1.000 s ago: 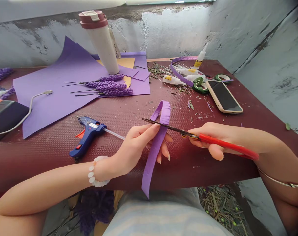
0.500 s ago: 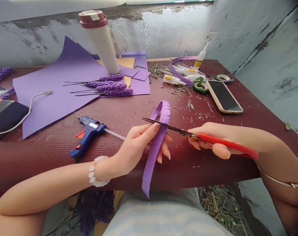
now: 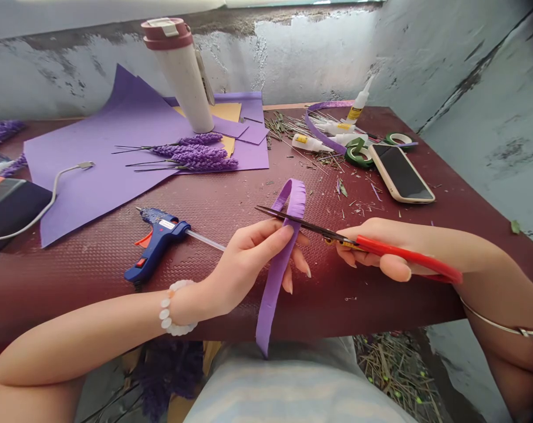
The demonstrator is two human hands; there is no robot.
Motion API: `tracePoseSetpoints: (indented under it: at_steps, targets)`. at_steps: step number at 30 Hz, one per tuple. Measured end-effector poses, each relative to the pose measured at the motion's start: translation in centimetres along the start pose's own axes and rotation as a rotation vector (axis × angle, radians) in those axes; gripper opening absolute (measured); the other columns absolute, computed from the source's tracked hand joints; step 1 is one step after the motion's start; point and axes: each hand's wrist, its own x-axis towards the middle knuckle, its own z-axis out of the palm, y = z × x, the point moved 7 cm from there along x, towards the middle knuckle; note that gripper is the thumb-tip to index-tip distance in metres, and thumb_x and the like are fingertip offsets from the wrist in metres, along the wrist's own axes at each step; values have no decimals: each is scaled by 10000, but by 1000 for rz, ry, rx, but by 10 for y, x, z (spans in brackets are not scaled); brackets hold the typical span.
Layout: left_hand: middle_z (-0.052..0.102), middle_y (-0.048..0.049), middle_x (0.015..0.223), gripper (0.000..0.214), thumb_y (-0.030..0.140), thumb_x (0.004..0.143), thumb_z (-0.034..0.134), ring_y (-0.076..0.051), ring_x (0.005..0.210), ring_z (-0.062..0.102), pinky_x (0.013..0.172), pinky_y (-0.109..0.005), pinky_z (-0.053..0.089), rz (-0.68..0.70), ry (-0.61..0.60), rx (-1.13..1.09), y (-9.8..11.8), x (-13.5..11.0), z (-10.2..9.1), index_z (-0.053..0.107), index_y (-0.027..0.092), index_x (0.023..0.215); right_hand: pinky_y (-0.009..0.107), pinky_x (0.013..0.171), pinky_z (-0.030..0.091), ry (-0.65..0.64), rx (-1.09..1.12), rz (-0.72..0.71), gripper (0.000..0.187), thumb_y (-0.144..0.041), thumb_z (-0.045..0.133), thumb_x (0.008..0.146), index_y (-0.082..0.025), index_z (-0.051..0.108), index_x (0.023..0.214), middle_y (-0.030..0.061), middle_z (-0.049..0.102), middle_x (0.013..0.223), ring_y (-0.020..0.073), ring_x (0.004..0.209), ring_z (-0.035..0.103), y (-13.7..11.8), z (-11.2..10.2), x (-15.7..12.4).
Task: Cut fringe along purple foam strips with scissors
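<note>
- The left hand (image 3: 240, 264) is pinching the purple strip (image 3: 275, 279) right of the glue gun (image 3: 156, 249).
- The right hand (image 3: 392, 230) is gripping red scissors (image 3: 402, 255), blades (image 3: 313, 227) crossing the strip.
- The glue gun's white label (image 3: 166, 225) and yellow labels (image 3: 300, 140) on bottles (image 3: 317, 144) farther right are appearing illegible.

Over a maroon counter (image 3: 231, 202), a person's left hand (image 3: 240, 261) pinches a looping purple strip (image 3: 275, 270) with small cuts along one edge. The right hand (image 3: 383, 230) holds red-handled scissors (image 3: 374, 245) across the strip. A blue hot glue gun (image 3: 158, 239) lies at left; behind it, a white tumbler (image 3: 182, 88) and artificial lavender sprigs (image 3: 200, 157) rest on purple sheets (image 3: 85, 158). A smartphone (image 3: 402, 172) lies at right.
</note>
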Motion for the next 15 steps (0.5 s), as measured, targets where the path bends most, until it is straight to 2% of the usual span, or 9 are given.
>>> tracePoseSetpoints:
  at_steps: [4, 5, 7, 9, 10, 12, 15]
  targets:
    - [901, -39, 814, 444, 575, 1074, 984, -126, 559, 762, 557, -205, 586, 12, -4, 17, 0, -2, 2, 838, 157, 1030, 389, 583, 366, -5, -26, 22, 950, -1222, 722, 769, -285, 660, 917, -21, 626, 804, 213, 687, 462, 4, 1, -3]
    - [899, -41, 810, 453, 583, 1074, 981, -128, 559, 761, 552, -205, 582, 17, -2, 32, 1, -4, 2, 830, 158, 1028, 393, 595, 385, 2, -44, 49, 870, -1144, 776, 824, -288, 673, 940, -20, 643, 814, 222, 691, 491, 6, 1, -4]
    - [895, -45, 805, 467, 600, 1073, 974, -135, 559, 754, 541, -212, 573, 23, 17, 66, 2, -5, 3, 814, 163, 1029, 405, 622, 426, 32, -89, 134, 603, -863, 888, 926, -295, 694, 986, -19, 690, 833, 246, 706, 572, 8, 1, -7]
    - [886, -45, 797, 475, 616, 1074, 962, -144, 552, 740, 533, -227, 566, 24, 51, 97, 2, -7, 2, 797, 173, 1028, 417, 649, 461, 86, -123, 220, 409, -582, 965, 893, -302, 691, 1010, -20, 741, 838, 278, 735, 665, 6, 0, -8]
    - [881, -41, 792, 475, 621, 1075, 956, -146, 548, 734, 534, -235, 567, 26, 72, 109, 3, -6, 1, 789, 179, 1026, 423, 661, 475, 114, -139, 237, 402, -500, 991, 845, -305, 686, 1022, -21, 758, 831, 296, 753, 703, 3, -1, -9]
    - [861, -28, 772, 477, 616, 1078, 949, -143, 544, 723, 550, -243, 572, 40, 113, 130, 4, -5, -1, 753, 193, 976, 439, 701, 511, 140, -182, 246, 454, -462, 1017, 784, -306, 681, 1046, -7, 797, 861, 334, 808, 758, -1, -3, -9]
    - [817, 4, 736, 472, 562, 1076, 959, -123, 544, 714, 580, -228, 572, 72, 146, 133, 6, 0, -4, 699, 207, 906, 456, 741, 539, 187, -272, 224, 505, -624, 1000, 810, -301, 683, 1034, 47, 834, 984, 366, 880, 775, 5, -13, -12]
